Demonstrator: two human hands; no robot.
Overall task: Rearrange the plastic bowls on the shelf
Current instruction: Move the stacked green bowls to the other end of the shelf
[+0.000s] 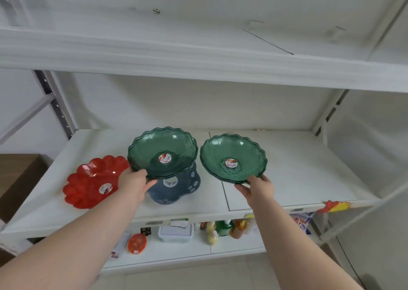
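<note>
White metal shelf [287, 168], middle tier. I see the left hand [134, 182] pinching the near rim of the left green bowl [163, 150], which is over the blue floral container [176, 186]; resting or lifted, can't tell. Right hand [257, 187] grips the right green bowl [233, 157] by its near rim. Both bowls tilt mouth toward me; round, no long axis. Risk: edge-only grips slip, or the container tips onto the red bowl [95, 181].

Lower tier below: clear lidded container [176, 233] at centre, orange perforated oval item [137, 243] to its left, cluster of bottles [223, 228] to its right; brown cardboard box [16, 180] at far left edge.
</note>
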